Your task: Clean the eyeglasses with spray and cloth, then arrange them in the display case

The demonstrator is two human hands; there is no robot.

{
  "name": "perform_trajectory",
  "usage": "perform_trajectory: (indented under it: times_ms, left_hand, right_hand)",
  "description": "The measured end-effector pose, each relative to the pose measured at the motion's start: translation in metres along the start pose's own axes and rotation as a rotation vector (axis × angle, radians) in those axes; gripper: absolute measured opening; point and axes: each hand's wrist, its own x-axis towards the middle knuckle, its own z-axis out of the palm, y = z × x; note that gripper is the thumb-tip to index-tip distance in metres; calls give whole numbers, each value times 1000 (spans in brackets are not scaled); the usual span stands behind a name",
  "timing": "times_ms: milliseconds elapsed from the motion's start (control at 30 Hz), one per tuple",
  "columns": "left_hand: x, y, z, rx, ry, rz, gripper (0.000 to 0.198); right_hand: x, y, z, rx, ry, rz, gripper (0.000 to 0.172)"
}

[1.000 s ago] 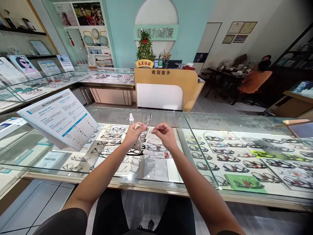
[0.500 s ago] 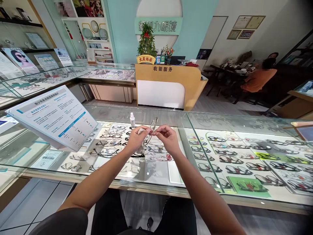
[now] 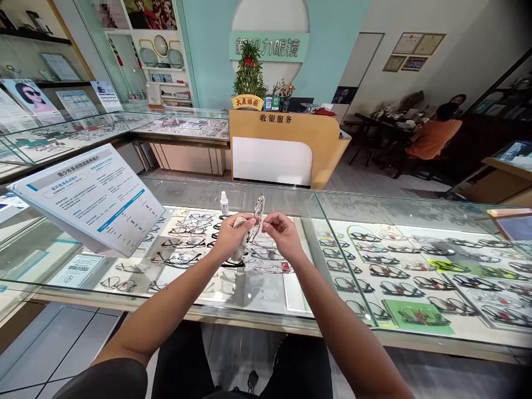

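Note:
Over the glass counter, my left hand [image 3: 230, 237] is closed on a pair of eyeglasses [image 3: 259, 207] and on a pale crumpled cloth [image 3: 239, 250] that hangs below the fingers. The eyeglasses stand upright, turned nearly edge-on to me, with a thin frame. My right hand [image 3: 285, 235] is at their right side, thumb and fingers curled into a pinch at the frame's edge; the exact part between its fingertips is too small to make out. A small white bottle [image 3: 224, 203] stands on the counter just behind my left hand.
Rows of eyeglass frames lie inside the glass display counter [image 3: 274, 317] under my hands. A tilted printed sign [image 3: 93, 197] stands at left on the glass. Beyond is a wooden cashier desk [image 3: 286, 124] with a plant. A seated person in orange [image 3: 434, 138] is at the far right.
The eyeglasses have turned a little more edge-on and upright between my hands. My right fingertips have shifted slightly to the right along the frame's side. The left hand still grips frame and cloth.

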Motion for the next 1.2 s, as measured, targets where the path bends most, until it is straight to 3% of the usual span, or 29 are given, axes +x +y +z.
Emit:
perform_trajectory:
  times_ms: [267,567,833,1033,1200]
  left_hand:
    - [1,0,-1,4,19,-6,47]
    - [1,0,-2,-12,29,-2,47]
    - [0,-1,-2,55,78,19,40]
    - [0,-3,-5,104,58,36,37]
    - [1,-3,-6,116,45,9,40]
  right_hand:
    - [-2,1,3,-24,8,38,48]
    - [-4,-6,4,-141,-9,6,35]
    - [-7,-6,1,-207,192,58,30]
    - [-5,-9,-10,-457,409,-106,32]
    - [1,-13,-18,-438,539,-243,30]
